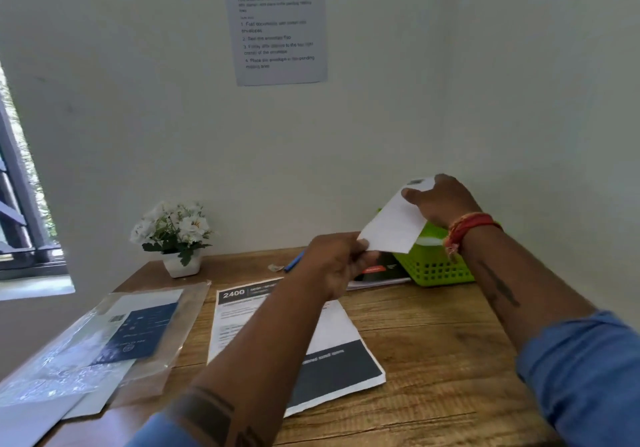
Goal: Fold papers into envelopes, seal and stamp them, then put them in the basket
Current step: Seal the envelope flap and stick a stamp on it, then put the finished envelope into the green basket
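White envelope (394, 226): held up in the air between both my hands, tilted, its long edge running from my left fingers up to my right; it hangs just above the near rim of the green basket (436, 270).
Left hand (337, 263): fingers curled, pinching the envelope's lower corner between thumb and fingertips.
Right hand (441, 202): curled over the upper end, thumb on the face toward me, the other fingers behind the paper.
Step in hand: I judge this to be the drop into the basket, which sits under and just beyond my right wrist.
Doing it well: I should level the envelope first, carry it further over the basket's opening, let go with the left hand, and lower it with the right so it lies flat inside and does not catch on the rim.
Risk: released from this tilt, it could slide off the rim onto the dark booklet (384, 266) lying under my left hand.
Printed sheet (311, 346): flat on the wooden table (433, 349) below my left forearm, probably the next paper to fold.
Plastic sleeve (104, 339): far to the left of my left arm, with a dark blue card inside.
Hard to make out: a dark patch at the envelope's top corner near my right fingers may be the stamp, but it is too blurred to say; the sealed flap cannot be seen from this side.
Hidden: the basket's inside is mostly covered by the envelope and my right wrist, so I cannot tell what it holds.
Cut off: the wall notice (277, 23) is blurred and clipped at the top.
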Tool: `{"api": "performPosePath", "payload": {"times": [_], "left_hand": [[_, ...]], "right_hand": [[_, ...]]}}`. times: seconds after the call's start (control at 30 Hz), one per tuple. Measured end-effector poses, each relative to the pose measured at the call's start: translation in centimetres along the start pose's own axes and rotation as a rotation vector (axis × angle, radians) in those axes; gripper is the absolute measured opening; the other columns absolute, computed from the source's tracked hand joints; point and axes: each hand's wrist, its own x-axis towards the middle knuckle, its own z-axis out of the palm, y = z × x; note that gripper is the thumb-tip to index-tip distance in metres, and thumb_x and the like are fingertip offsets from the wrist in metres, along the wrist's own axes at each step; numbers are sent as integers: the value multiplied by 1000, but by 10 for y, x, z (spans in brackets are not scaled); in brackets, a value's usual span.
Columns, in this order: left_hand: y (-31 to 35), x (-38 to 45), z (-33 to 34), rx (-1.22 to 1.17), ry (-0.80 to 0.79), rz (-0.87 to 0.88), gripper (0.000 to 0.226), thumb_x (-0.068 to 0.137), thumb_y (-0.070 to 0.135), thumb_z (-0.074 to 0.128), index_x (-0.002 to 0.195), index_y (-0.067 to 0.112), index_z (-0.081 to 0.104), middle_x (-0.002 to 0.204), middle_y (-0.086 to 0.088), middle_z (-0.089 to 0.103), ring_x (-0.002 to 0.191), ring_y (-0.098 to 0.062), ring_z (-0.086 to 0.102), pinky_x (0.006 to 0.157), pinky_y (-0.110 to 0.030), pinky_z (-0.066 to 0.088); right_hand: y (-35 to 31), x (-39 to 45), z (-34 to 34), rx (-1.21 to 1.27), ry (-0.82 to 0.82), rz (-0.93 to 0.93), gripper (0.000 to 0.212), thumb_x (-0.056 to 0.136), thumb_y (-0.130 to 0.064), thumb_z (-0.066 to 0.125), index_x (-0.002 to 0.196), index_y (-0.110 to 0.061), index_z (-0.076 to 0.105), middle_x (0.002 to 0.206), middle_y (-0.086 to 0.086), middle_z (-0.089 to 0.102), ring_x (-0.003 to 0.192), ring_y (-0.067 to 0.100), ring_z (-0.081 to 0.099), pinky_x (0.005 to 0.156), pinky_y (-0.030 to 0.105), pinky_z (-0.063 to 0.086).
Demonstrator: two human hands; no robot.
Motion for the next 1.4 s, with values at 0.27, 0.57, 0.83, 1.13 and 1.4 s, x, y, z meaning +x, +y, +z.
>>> {"api": "performPosePath", "payload": {"times": [0.27, 0.57, 0.83, 1.13, 1.4], "left_hand": [[-26, 15, 79, -31, 9, -10, 20, 98, -8, 52, 117, -11, 55, 108, -26, 69, 76, -32, 72, 51, -32, 60], [-26, 3, 38, 471, 136, 178, 24, 101, 4, 49, 82, 8, 62, 75, -8, 63, 56, -15, 53, 49, -22, 39], [-13, -2, -26, 913, 378, 387, 17, 95, 17, 59, 96, 16, 76, 97, -1, 73, 91, -22, 67, 88, -43, 58], [-10, -8, -84, 1452, 422, 276, 32, 98, 34, 57, 118, 11, 68, 101, -5, 69, 89, -19, 65, 85, -36, 58], [-30, -15, -126, 1709, 281, -59, 130, 54, 102, 33, 157, 23, 27, 164, -14, 28, 149, -38, 26, 117, -57, 29]], "right_hand": [[33, -32, -43, -586, -460, -440, 56, 90, -58, 62, 138, -30, 60, 142, -6, 58, 128, 16, 54, 105, 33, 42], [76, -5, -20, -472, -49, -435, 30, 94, -19, 57, 113, -34, 74, 116, 2, 73, 104, 25, 66, 88, 36, 53], [87, -11, -16, -399, -81, -507, 27, 98, -19, 56, 112, -32, 75, 114, -1, 75, 97, 19, 67, 84, 30, 52], [18, -61, 25, -133, -158, -630, 29, 100, -19, 53, 122, -21, 72, 119, -4, 73, 91, -2, 63, 75, 3, 37], [-31, -65, 151, -277, -531, -657, 33, 98, -36, 55, 126, -25, 70, 122, 3, 70, 108, 21, 64, 91, 30, 49]]}}
